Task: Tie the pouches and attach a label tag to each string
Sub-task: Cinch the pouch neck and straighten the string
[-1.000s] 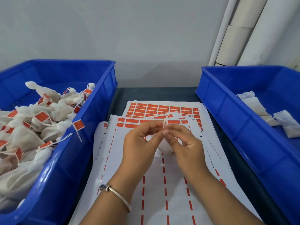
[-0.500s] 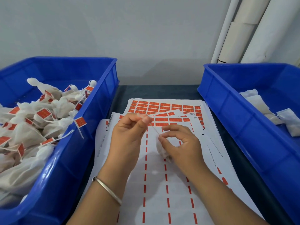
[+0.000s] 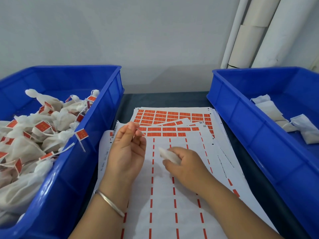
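Note:
My right hand (image 3: 185,165) is closed around a small white pouch (image 3: 168,155), whose end sticks out to the left, low over the label sheets (image 3: 172,187). The pouch's white string (image 3: 140,132) is pinched between the thumb and fingers of my left hand (image 3: 128,149), raised up and to the left. Rows of orange label tags (image 3: 172,116) remain on the sheets' far part. The near part shows only the orange dashes between peeled labels.
A blue bin (image 3: 82,161) on the left holds several tied pouches with orange tags (image 3: 41,126). A blue bin (image 3: 241,121) on the right holds a few untied white pouches (image 3: 274,114). White pipes (image 3: 259,31) stand against the wall at the back right.
My hands were together at the pouch's neck. The left has since drawn away up and left with the string, and the right has sunk lower with the pouch.

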`<state>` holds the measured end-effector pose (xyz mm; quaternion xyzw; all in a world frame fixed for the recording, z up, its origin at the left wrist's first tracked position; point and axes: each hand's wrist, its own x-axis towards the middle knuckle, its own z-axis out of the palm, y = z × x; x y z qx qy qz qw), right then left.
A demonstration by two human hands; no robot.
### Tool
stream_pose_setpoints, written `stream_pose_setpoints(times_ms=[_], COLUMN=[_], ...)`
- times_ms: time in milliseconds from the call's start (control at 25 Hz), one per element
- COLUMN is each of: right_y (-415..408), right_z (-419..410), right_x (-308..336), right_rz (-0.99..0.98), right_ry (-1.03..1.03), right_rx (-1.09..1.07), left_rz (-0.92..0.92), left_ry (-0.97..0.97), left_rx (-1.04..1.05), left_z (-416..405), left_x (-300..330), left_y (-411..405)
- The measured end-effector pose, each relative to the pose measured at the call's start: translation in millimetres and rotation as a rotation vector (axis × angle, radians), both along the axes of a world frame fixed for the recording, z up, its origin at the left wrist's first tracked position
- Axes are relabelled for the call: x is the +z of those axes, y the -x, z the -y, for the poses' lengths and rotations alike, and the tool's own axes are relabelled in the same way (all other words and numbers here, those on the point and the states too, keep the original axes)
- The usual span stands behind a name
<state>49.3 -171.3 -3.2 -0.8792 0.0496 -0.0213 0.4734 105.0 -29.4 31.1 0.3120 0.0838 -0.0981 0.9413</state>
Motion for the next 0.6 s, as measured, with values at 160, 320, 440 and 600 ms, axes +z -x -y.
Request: stream_pose_setpoints(times_ms=[160, 320, 440, 600], right_y=[2, 1, -1, -6], right_z=[8, 19, 26, 34], right_x=[11, 19, 18, 14], right_rz=[-0.193, -0.184, -0.152, -0.11], right_ry=[-0.201, -0.901, -1.278, -1.467], right_rx=[0.063, 0.042, -0.003, -0.162], left_rz=[-0.051, -0.018, -0.046, 0.056], left_ry=[-0.031, -0.117, -0.247, -0.889], left_rx=[0.066, 0.058, 0.061, 0.033], left_z=[2, 4, 5, 9], left_x=[-5, -7, -11, -20], left_y=[-4, -6, -9, -9])
